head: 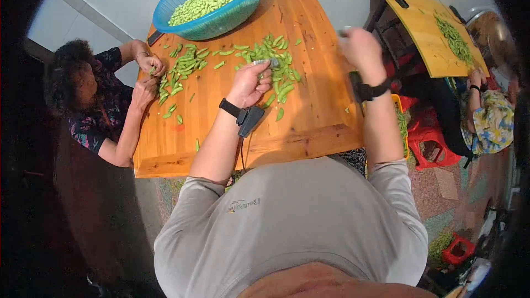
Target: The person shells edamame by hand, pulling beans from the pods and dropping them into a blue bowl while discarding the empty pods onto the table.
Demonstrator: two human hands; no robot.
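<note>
Over a pile of green bean pods (pixel 285 64) on the wooden table (pixel 319 111), my left hand (pixel 250 85) has its fingers curled. A small silvery piece (pixel 267 63) shows at its thumb tip; whether it is worn or held, and whether a pod is in the fingers, is unclear. My right hand (pixel 364 49) is blurred above the table's right edge, apart from the pile. Something greyish shows at its fingertips, too smeared to name. Both wrists wear black straps. Shelled green beans (pixel 211 2) lie in a blue plastic basket (pixel 207 29) at the far side.
At left, a co-worker's hands (pixel 151 68) handle a pod beside a second pod pile (pixel 186 66). Another person's hand (pixel 477 78) is by a yellow table (pixel 414 33) bearing pods (pixel 453 39). A red plastic stool (pixel 434 149) and yellow crate (pixel 405 149) stand at right.
</note>
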